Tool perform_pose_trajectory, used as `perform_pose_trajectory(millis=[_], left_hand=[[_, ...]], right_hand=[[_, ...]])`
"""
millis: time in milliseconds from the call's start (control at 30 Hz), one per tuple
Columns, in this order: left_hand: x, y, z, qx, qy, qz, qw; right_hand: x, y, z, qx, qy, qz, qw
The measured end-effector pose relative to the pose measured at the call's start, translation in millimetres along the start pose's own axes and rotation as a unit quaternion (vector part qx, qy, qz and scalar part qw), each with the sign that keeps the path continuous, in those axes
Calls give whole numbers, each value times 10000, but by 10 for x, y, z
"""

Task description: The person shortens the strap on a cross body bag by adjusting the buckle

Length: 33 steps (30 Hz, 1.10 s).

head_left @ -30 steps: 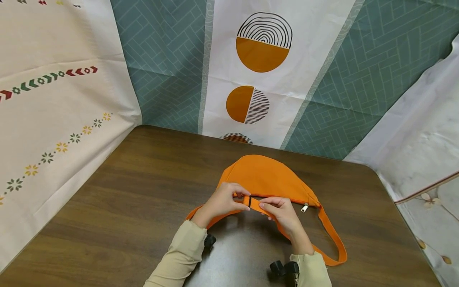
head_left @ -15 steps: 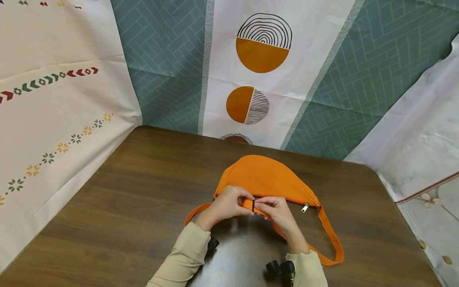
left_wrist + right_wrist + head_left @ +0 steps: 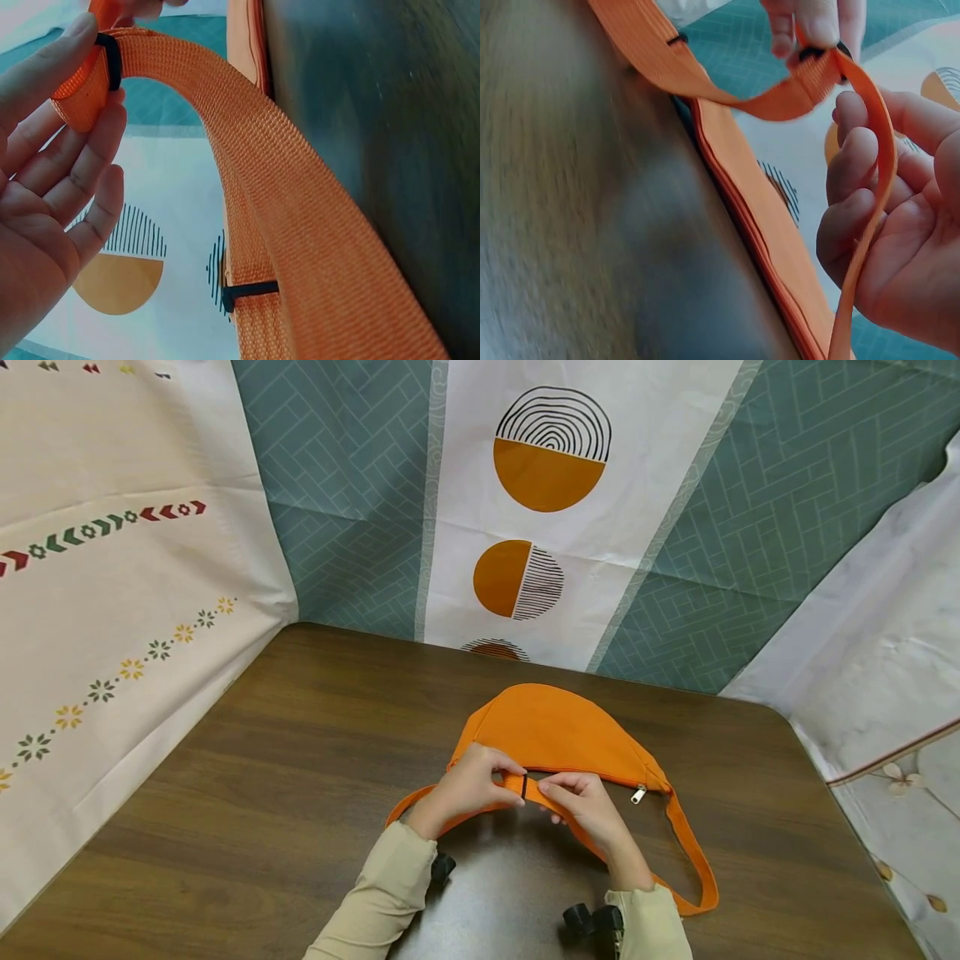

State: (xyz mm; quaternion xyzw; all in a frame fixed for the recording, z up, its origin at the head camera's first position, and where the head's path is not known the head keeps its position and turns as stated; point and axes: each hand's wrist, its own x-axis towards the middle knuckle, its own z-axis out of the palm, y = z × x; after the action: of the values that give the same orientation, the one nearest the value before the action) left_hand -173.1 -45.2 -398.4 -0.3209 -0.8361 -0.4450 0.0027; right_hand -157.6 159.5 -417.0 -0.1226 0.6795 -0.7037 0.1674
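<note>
An orange waist bag (image 3: 551, 727) lies on the table, its webbing strap (image 3: 300, 217) raised toward me. My left hand (image 3: 468, 785) pinches the strap at a black slider (image 3: 112, 60), with a folded bit of webbing between thumb and fingers. Just right of that slider, my right hand (image 3: 592, 810) pinches the strap between thumb and fingertips. In the right wrist view the webbing runs down across my right palm (image 3: 922, 247). A second black slider (image 3: 251, 290) sits lower on the strap in the left wrist view.
The brown wooden table (image 3: 262, 777) extends on both sides of the bag. A silver zipper pull (image 3: 637, 795) hangs at the bag's right end, near a loose strap loop (image 3: 701, 877). Patterned cloth (image 3: 345, 510) hangs behind the table.
Both hands first drew close together at the slider. Since then they have parted slightly, the left shifting left with the slider, and more orange strap shows between them.
</note>
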Motion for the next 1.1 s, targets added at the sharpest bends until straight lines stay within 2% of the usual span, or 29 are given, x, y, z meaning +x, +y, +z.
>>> perform_pose_trajectory(millis=[133, 267, 433, 700, 833, 1000, 1100], left_hand=[[-9, -2, -17, -61, -40, -79, 9999], [-11, -14, -15, -68, -94, -140, 9998], [-10, -25, -6, -58, -116, -173, 9998], [18, -6, 31, 216, -142, 52, 9997], [26, 18, 45, 307, -81, 118, 9994], [19, 7, 46, 267, -96, 108, 9995], [16, -10, 38, 207, -93, 118, 9997]], right_hand=[[-28, 5, -59, -7, -8, 6, 10000], [-24, 17, -72, -84, 171, -74, 9998], [-4, 25, -38, 94, 362, -60, 9993], [47, -3, 46, 28, 441, 76, 9990], [72, 3, 83, 173, 476, 94, 9987], [71, 15, 86, 264, 410, 76, 9988], [60, 13, 58, 125, 398, 140, 9990]])
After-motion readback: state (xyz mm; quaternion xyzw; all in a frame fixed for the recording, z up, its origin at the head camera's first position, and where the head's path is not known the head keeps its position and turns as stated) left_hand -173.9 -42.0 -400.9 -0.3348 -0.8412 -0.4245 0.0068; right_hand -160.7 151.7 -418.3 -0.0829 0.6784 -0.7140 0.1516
